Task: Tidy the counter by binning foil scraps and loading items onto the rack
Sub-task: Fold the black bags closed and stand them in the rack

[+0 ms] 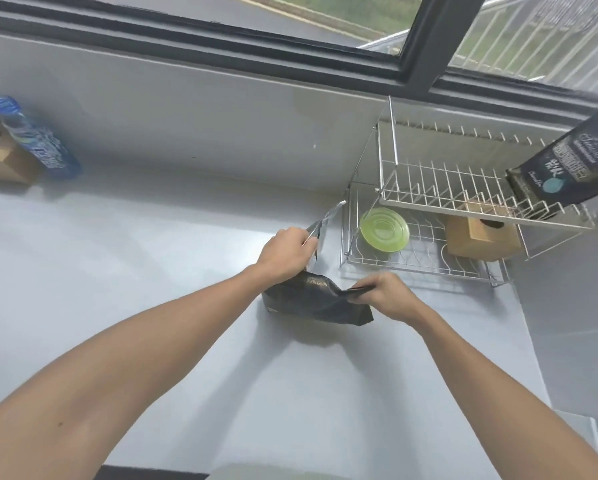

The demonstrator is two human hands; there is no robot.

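both hands [285, 252] on black pouch [316, 301], grey counter [117, 271]

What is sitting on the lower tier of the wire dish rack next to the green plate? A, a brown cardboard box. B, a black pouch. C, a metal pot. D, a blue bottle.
A: on the lower tier of the wire dish rack, a brown cardboard box sits to the right of the green plate.
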